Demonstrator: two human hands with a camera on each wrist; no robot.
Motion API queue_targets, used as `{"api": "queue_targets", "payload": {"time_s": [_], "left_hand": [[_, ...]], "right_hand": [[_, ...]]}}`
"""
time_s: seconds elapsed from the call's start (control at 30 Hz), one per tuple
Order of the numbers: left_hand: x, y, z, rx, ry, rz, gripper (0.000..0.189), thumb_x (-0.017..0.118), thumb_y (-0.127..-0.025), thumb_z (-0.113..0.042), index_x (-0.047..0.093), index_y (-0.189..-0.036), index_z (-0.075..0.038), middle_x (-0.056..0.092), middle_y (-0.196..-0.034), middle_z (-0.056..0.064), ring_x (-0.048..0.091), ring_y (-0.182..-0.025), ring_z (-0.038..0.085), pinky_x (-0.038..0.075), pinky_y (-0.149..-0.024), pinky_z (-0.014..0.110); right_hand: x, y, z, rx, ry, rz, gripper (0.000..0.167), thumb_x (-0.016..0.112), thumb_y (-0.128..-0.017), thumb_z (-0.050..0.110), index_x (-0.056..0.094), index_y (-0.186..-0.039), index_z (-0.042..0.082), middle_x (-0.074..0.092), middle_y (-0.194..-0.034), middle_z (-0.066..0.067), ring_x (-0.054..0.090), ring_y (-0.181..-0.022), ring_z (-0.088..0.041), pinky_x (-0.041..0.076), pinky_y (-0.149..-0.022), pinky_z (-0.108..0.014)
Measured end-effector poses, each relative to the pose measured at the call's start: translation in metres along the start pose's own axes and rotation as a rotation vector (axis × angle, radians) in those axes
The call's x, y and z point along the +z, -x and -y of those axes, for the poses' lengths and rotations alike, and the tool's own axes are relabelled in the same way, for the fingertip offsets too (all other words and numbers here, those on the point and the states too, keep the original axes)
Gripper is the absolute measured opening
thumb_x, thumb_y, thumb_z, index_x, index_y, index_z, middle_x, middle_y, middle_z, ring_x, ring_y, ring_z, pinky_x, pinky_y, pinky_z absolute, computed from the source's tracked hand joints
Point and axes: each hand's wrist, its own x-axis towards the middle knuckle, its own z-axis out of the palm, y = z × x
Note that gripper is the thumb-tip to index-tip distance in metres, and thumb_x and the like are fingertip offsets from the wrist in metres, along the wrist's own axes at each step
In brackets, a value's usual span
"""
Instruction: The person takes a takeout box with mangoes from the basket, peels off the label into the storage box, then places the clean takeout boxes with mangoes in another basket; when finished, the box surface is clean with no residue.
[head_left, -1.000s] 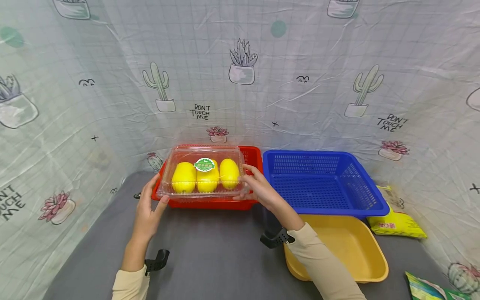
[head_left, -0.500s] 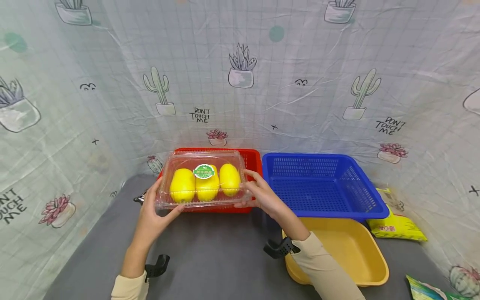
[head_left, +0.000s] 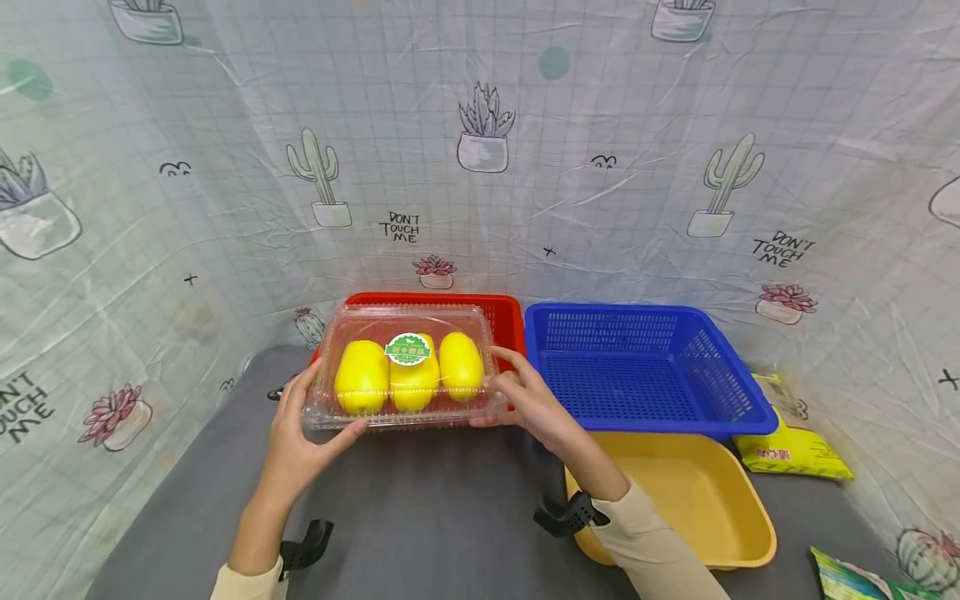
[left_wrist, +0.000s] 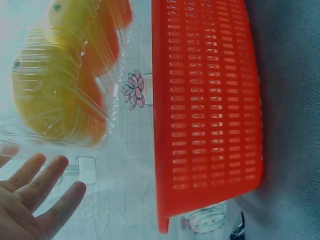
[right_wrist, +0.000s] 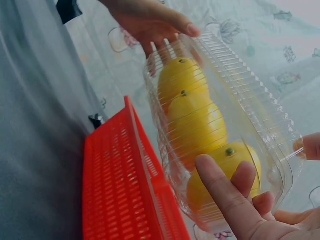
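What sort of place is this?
Likely a staged tabletop recording booth: cactus-print sheeting closes off the back and both sides of a grey surface, a red basket and blue basket sit side by side, and there are black wrist-worn devices.

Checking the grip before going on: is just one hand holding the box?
No, the left hand and the right hand hold the box, one at each end.
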Motion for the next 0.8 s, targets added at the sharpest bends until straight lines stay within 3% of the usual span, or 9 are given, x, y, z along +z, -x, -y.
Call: {"api": "queue_targets", "payload": {"time_s": [0.17, 0.3, 0.37, 0.4, 0.53, 0.6, 0.67, 0.8], "left_hand": [[0.0, 0.005, -0.003, 0.001, 0.006, -0.009, 0.095, 0.086, -0.066, -0.007, 0.04, -0.148, -0.018, 0.042, -0.143, 0.011, 0.038, -0.126, 0.022, 0.038, -0.099, 0.063], [-0.001, 0.009, -0.006, -0.009, -0.005, -0.015, 0.097, 0.086, -0.065, -0.007, 0.04, -0.149, -0.022, 0.042, -0.144, 0.007, 0.037, -0.126, 0.013, 0.039, -0.103, 0.034], [-0.001, 0.01, -0.007, -0.007, 0.002, -0.017, 0.098, 0.087, -0.065, -0.006, 0.04, -0.149, -0.023, 0.042, -0.144, 0.006, 0.036, -0.126, 0.01, 0.038, -0.102, 0.032], [-0.001, 0.011, -0.008, -0.002, 0.012, -0.017, 0.098, 0.087, -0.064, -0.005, 0.04, -0.149, -0.023, 0.042, -0.144, 0.007, 0.036, -0.126, 0.009, 0.037, -0.103, 0.033], [-0.002, 0.015, -0.01, 0.016, 0.058, -0.009, 0.099, 0.087, -0.062, -0.002, 0.041, -0.148, -0.02, 0.041, -0.144, 0.009, 0.033, -0.128, 0.009, 0.032, -0.102, 0.065], [-0.002, 0.017, -0.011, 0.02, 0.066, -0.006, 0.099, 0.087, -0.062, -0.002, 0.042, -0.148, -0.02, 0.041, -0.144, 0.009, 0.032, -0.129, 0.009, 0.031, -0.1, 0.069], [-0.003, 0.018, -0.012, 0.019, 0.061, -0.005, 0.098, 0.087, -0.062, -0.002, 0.042, -0.148, -0.019, 0.041, -0.145, 0.008, 0.031, -0.131, 0.009, 0.031, -0.104, 0.062], [-0.004, 0.023, -0.013, 0.055, 0.056, -0.013, 0.1, 0.087, -0.06, 0.001, 0.042, -0.147, -0.015, 0.043, -0.142, 0.006, 0.034, -0.128, 0.007, 0.033, -0.105, 0.027]], "right_hand": [[0.001, 0.007, -0.002, -0.027, -0.006, -0.002, 0.064, 0.055, -0.095, 0.018, 0.024, -0.151, 0.011, 0.051, -0.116, -0.024, 0.063, -0.109, -0.034, 0.056, -0.08, -0.048], [0.002, 0.011, -0.003, -0.029, -0.009, -0.01, 0.064, 0.055, -0.095, 0.016, 0.024, -0.151, 0.012, 0.052, -0.111, -0.022, 0.063, -0.108, -0.033, 0.056, -0.08, -0.048], [0.002, 0.013, -0.003, -0.033, -0.015, -0.013, 0.063, 0.054, -0.094, 0.015, 0.025, -0.151, 0.011, 0.052, -0.108, -0.02, 0.063, -0.107, -0.031, 0.056, -0.079, -0.048], [0.002, 0.014, -0.003, -0.034, -0.02, -0.015, 0.062, 0.053, -0.094, 0.014, 0.025, -0.15, 0.012, 0.052, -0.106, -0.019, 0.062, -0.106, -0.03, 0.057, -0.078, -0.048], [0.001, 0.019, -0.006, -0.041, -0.042, -0.009, 0.06, 0.051, -0.095, 0.012, 0.026, -0.15, 0.011, 0.05, -0.097, -0.014, 0.06, -0.102, -0.027, 0.056, -0.079, -0.052], [0.001, 0.022, -0.007, -0.047, -0.045, -0.004, 0.06, 0.051, -0.096, 0.012, 0.026, -0.151, 0.01, 0.05, -0.094, -0.012, 0.058, -0.101, -0.026, 0.055, -0.079, -0.053], [0.002, 0.025, -0.008, -0.053, -0.04, 0.0, 0.062, 0.052, -0.096, 0.012, 0.025, -0.151, 0.009, 0.05, -0.093, -0.011, 0.058, -0.101, -0.025, 0.055, -0.079, -0.053], [0.004, 0.031, -0.011, -0.06, -0.029, 0.001, 0.064, 0.054, -0.095, 0.012, 0.023, -0.151, 0.007, 0.05, -0.092, -0.011, 0.058, -0.101, -0.023, 0.056, -0.078, -0.05]]}}
